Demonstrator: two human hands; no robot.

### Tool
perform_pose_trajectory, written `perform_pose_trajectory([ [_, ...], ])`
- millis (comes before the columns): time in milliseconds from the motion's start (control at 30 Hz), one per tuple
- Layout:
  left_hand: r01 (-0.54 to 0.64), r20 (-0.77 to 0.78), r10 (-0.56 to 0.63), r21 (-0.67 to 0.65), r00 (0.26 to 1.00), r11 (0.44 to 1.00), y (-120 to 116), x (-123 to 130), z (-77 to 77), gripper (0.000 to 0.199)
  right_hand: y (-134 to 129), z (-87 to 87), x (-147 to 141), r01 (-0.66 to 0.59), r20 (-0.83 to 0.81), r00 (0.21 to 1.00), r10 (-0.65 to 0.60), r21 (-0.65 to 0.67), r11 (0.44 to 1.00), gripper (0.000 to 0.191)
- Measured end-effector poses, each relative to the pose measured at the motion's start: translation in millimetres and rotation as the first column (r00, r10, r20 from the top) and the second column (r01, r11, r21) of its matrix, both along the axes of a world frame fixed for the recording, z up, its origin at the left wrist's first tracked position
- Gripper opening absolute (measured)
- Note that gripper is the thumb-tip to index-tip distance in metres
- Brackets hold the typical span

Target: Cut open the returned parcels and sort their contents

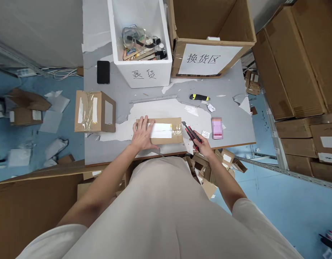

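Note:
A small cardboard box (177, 139) with a white label and clear tape lies flat at the table's front edge. My left hand (141, 136) spans its left end, fingers toward the far edge and thumb along the near side, holding it. In my right hand (203, 145) is a red and black utility knife (192, 135), gripped by the handle. Its tip points at the box's right end, just apart from it as far as I can tell.
Behind stand a white foam bin (149, 75) holding goggles and other items, and a large open carton (179, 54). A taped box (108, 111) and black phone (103, 72) lie left. A yellow-black cutter (200, 97) and pink-screened phone (217, 128) lie right.

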State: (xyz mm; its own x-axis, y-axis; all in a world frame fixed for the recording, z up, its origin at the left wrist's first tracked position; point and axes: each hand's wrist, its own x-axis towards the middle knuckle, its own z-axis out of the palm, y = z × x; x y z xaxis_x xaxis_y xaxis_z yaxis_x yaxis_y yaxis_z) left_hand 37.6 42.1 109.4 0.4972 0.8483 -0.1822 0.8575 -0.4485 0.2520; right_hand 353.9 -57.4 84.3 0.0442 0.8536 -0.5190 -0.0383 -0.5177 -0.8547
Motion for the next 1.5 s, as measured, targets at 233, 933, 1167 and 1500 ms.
perform_pose_trajectory([
  [233, 0.021, -0.062, -0.028, -0.115, 0.998, 0.993, 9, 2, -1.3, 0.137, 1, -2.3, 3, -0.050, -0.054, 0.997, 0.050, -0.012, 0.999, 0.080],
  [933, -0.054, 0.014, 0.056, -0.102, 0.998, 0.993, 7, 0, -3.3, 0.130, -2, 14.0, 32, -0.340, -0.009, 0.940, 0.342, -0.118, 0.933, 0.070],
  [1167, -0.014, 0.013, 0.016, -0.110, 1.000, 0.994, 7, -2, -3.8, 0.132, -40, 7.2, 27, -0.211, -0.020, 0.977, 0.210, -0.154, 0.965, 0.076],
  [1500, 0.020, 0.030, -0.016, -0.125, 0.999, 0.992, 17, -8, -4.0, 0.120, -48, 20.3, 55, -0.214, 0.033, 0.973, 0.228, -0.232, 0.949, 0.054],
])
